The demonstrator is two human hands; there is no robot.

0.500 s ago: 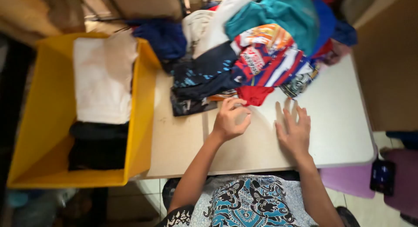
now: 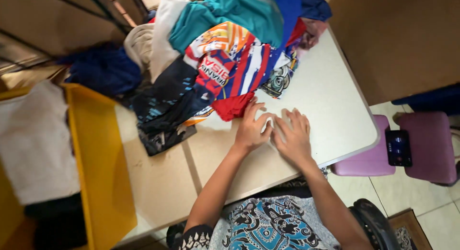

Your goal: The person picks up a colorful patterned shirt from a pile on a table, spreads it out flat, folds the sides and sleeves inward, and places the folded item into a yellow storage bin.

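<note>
Heap of clothes (image 2: 225, 53) sits at the far side of the pale table (image 2: 330, 101); a red garment (image 2: 232, 106) hangs off its near edge, next to a striped red-white-blue jersey (image 2: 239, 68) and dark navy shirts (image 2: 163, 111). Yellow bin (image 2: 98, 183) stands against the table's left edge, holding folded white cloth (image 2: 36, 144). Purple stool (image 2: 431, 144) to the right carries a phone (image 2: 398, 148). Left hand (image 2: 251, 130): fingers spread loosely, tips touching the red garment, gripping nothing. Right hand (image 2: 292, 139): open, flat on bare tabletop, just beside the left.
</note>
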